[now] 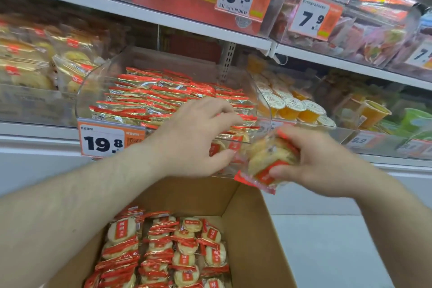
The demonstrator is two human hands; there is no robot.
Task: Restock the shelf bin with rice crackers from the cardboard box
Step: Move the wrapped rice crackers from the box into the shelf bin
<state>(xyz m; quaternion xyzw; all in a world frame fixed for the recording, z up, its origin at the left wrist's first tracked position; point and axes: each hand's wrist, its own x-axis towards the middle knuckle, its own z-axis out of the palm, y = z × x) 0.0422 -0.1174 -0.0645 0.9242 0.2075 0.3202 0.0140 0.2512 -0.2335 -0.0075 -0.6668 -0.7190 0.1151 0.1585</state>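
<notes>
Restocking rice crackers from box to shelf bin.
My right hand [318, 161] grips a blurred bundle of rice cracker packs [268, 161] just beside the clear shelf bin [98, 82]; my left hand [194, 138] hovers at the bin's front, fingers [224, 110] loosely spread, holding nothing. More packs fill the cardboard box [252, 229] below.

Bin mouth: open above rice cracker packets [163, 98] in shelf bin [263, 98].
Overhead: shelf [145, 15] close above.
Sides: clear walls.
</notes>
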